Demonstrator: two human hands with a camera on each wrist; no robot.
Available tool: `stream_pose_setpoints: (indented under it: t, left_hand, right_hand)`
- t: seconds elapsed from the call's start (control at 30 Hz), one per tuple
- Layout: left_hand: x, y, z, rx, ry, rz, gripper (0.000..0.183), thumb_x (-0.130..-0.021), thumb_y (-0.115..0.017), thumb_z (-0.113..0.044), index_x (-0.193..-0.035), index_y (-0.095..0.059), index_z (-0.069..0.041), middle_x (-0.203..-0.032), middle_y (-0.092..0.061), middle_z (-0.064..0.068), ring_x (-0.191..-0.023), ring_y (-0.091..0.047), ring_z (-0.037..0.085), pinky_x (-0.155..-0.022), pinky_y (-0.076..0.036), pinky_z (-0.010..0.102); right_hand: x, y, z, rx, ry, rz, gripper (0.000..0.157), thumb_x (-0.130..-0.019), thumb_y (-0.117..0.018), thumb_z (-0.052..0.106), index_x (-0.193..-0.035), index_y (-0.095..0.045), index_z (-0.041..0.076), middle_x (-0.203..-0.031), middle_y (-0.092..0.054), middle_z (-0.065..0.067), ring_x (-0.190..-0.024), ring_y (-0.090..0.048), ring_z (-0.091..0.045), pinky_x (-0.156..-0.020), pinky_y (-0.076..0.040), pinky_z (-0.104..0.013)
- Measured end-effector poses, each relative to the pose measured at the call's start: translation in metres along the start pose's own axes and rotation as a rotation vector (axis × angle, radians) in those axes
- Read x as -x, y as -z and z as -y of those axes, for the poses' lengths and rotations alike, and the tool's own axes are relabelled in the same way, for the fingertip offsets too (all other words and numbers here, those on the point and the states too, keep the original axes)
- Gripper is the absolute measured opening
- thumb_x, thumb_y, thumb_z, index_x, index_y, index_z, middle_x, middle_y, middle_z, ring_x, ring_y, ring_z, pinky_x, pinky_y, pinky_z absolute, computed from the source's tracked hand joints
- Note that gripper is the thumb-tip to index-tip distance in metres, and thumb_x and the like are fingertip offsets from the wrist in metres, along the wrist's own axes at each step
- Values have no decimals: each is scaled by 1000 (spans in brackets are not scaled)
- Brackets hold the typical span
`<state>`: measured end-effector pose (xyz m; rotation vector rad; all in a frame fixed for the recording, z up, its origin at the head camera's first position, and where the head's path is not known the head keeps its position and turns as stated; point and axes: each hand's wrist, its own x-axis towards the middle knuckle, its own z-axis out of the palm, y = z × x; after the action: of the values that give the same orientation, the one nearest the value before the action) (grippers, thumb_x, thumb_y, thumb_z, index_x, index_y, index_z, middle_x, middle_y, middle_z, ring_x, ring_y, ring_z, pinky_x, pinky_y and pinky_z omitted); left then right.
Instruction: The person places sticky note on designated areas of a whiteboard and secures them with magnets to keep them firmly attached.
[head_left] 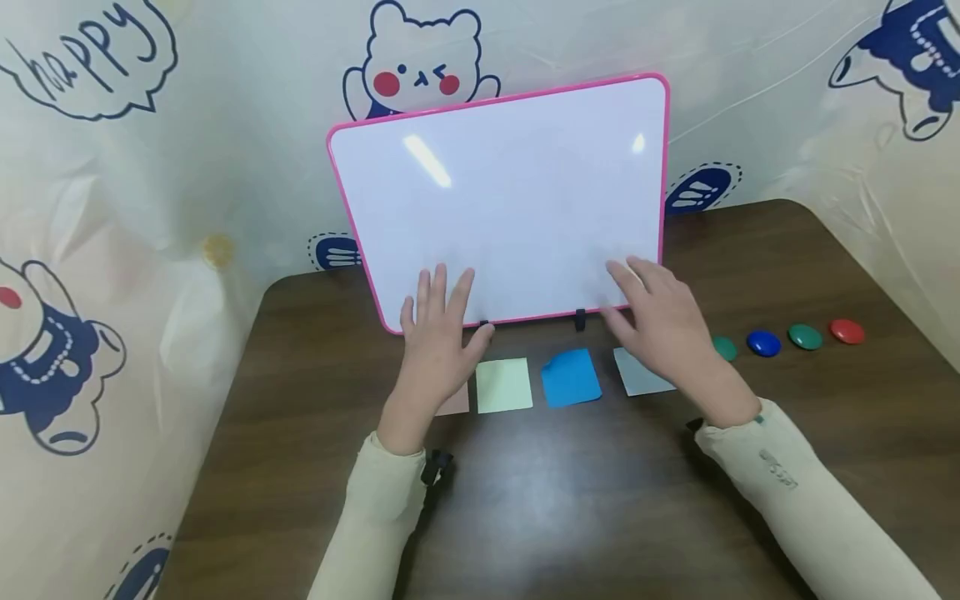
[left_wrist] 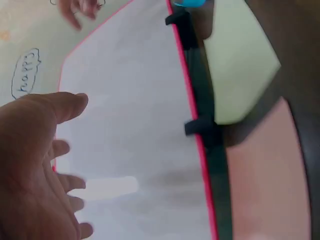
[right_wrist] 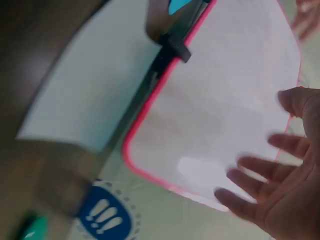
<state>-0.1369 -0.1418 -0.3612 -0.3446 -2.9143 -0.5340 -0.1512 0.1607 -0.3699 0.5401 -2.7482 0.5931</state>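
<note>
A whiteboard [head_left: 517,200] with a pink frame leans upright at the back of the table, its lower edge in black holders [head_left: 580,320]. Over its lower left part is my left hand [head_left: 438,346], fingers spread and straight. My right hand [head_left: 663,321] hovers by the lower right corner with loosely bent fingers. Both hold nothing; the wrist views show them in front of the board, and whether a fingertip touches it I cannot tell. Below the board lie a pink sticky note [head_left: 454,403], partly hidden, a pale green one [head_left: 504,386], a blue one [head_left: 572,378] and a light blue one [head_left: 639,375].
Right of the notes, round magnets lie in a row: a green one [head_left: 724,348] partly behind the right wrist, a blue one [head_left: 763,343], another green one [head_left: 805,337] and a red one [head_left: 847,332]. A printed curtain [head_left: 247,167] hangs behind the brown table [head_left: 570,508].
</note>
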Motion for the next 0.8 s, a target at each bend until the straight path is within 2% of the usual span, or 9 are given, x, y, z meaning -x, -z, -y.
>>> stream_pose_setpoints:
  t: [0.1,0.23,0.37,0.5,0.63,0.8]
  left_hand:
    - [5,2,11,35,3,62,72,-98,-63,-37,-159,-32,-16,-165,-20,16,-152,-11,34,-115,-8,64]
    - [16,1,30,45,9,139,61,-99,-63,-31,-153,-43,-11,-157,-37,17,-145,-31,36,-115,-19,61]
    - [25,0,49,62,60,201,59,-98,-64,-27,-151,-46,-10,-153,-43,16,-141,-37,36,-114,-24,60]
    - [33,0,64,88,165,305,63,-98,-65,-28,-154,-41,-12,-155,-42,15,-141,-38,37,-112,-28,61]
    - [38,3,73,93,235,404,64,-99,-64,-27,-156,-38,-14,-155,-41,16,-137,-43,38,-108,-35,60]
    - [39,9,77,66,243,412,56,-98,-66,-24,-148,-48,-9,-141,-52,17,-121,-55,35,-102,-43,58]
  right_hand:
    - [10,10,-13,-73,-35,67,48,-97,-67,18,-140,-56,2,-140,-53,-24,-130,-46,-43,-103,-39,-63]
    - [26,20,-35,-109,-125,169,39,-99,-64,15,-135,-59,1,-135,-56,-23,-125,-50,-43,-100,-41,-64]
    - [41,26,-59,-114,-177,215,35,-99,-63,12,-131,-61,-2,-130,-58,-25,-118,-55,-44,-96,-43,-65]
    - [53,28,-80,-66,-202,303,39,-97,-65,13,-130,-60,-6,-124,-58,-30,-111,-56,-47,-92,-45,-66]
    - [60,29,-96,-12,-225,396,47,-96,-69,19,-132,-57,-8,-118,-55,-32,-96,-59,-42,-81,-51,-62]
    - [62,32,-109,27,-260,455,57,-94,-71,25,-136,-53,-9,-117,-51,-35,-88,-56,-39,-75,-51,-60]
